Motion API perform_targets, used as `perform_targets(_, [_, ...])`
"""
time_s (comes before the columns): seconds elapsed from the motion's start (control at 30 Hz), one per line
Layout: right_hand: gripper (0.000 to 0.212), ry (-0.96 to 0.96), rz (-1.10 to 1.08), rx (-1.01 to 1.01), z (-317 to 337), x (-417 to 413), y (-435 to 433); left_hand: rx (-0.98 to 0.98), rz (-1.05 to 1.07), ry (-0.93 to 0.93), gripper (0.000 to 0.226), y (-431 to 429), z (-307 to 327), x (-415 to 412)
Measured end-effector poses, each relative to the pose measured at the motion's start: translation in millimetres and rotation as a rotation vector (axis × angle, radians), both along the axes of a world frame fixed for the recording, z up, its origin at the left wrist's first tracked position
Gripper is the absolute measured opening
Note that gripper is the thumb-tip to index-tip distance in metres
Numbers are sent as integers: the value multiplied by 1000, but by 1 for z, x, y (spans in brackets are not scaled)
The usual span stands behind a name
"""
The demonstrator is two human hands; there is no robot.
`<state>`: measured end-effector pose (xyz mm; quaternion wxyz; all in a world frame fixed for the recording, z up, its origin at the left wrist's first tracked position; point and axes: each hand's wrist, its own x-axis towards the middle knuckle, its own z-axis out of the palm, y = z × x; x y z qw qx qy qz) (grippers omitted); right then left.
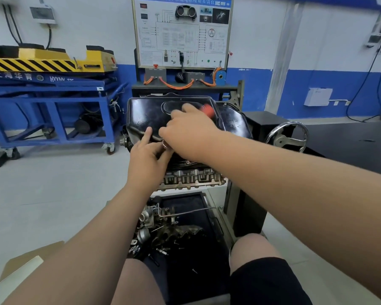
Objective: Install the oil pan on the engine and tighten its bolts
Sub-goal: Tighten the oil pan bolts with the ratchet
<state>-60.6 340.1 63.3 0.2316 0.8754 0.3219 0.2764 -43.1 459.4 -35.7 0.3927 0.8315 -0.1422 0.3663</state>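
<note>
The black oil pan (145, 113) sits on top of the upturned engine (189, 179) on its stand. My right hand (191, 126) reaches over the pan and grips a tool with a red handle (208, 111); the handle is blurred. At the pan's near edge, my left hand (147, 157) pinches a small metal piece, a socket or bolt head (165, 144), with its index finger lying on the pan. The tool's shaft is hidden behind my right hand.
A tray (185, 216) under the engine holds loose engine parts and bolts. A chrome handwheel (288, 135) sticks out at the right of the stand. A blue lift cart (53, 100) stands left; a training panel (183, 31) behind. My knees are at the bottom.
</note>
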Motion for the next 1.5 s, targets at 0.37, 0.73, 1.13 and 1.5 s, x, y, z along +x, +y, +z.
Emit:
perform_targets(0.37, [13, 7, 7, -24, -3, -2, 0, 51, 8, 105, 8, 12, 4, 5])
perform_targets(0.73, [10, 42, 1, -17, -2, -5, 1, 99, -18, 111, 16, 14, 1, 8])
perform_targets(1.13, [19, 2, -99, -120, -2, -4, 4, 111, -26, 126, 18, 16, 2, 10])
perform_targets(1.5, [17, 27, -95, 49, -8, -1, 1, 176, -43, 25, 20, 15, -5, 13])
